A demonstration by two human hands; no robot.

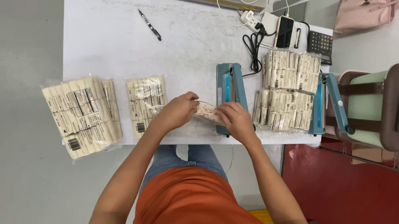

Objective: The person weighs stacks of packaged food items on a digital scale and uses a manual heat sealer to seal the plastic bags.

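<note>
Clear plastic wraps the small see-through bag of cream paper packets (207, 112), which sits in the middle of the frame, between both hands. The left hand (180, 110) pinches the bag's left end, and the right hand (234, 119) pinches its right end, so both grips are closed on the bag. The bag's long side runs from left to right, slanting a little down toward the right. Its right end lies over the blue heat sealer (230, 92) on the white tabletop (114, 48). The right hand is nearer the sealer. More filled bags (82, 116) lie at the left of the frame.
</note>
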